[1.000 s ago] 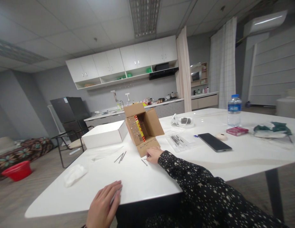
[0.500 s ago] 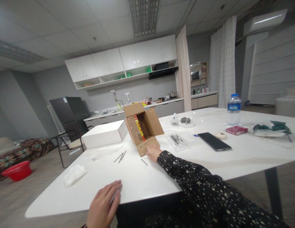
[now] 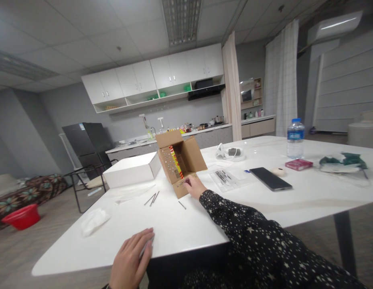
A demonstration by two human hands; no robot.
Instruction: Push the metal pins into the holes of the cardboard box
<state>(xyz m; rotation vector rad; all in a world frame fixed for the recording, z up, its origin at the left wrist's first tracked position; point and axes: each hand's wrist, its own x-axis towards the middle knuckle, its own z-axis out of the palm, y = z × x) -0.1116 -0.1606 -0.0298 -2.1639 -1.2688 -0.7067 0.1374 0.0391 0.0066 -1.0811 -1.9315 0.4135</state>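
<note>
Your right hand has risen from the table onto the cardboard box flap, fingers curled, grip unclear. Your left hand stays flat at the near edge, a loose nail between them.

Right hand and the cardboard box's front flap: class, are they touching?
Touching. The head view shows the right hand with fingers resting on the lower flap of the cardboard box.

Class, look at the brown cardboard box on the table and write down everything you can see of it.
The cardboard box is plain brown card, lying on its side on the white table, its open mouth facing the camera with flaps spread. Rows of small holes dot the left and lower flaps; red and yellow packing shows inside. The right hand rests on the lower flap. A white box sits close on its left.
</note>
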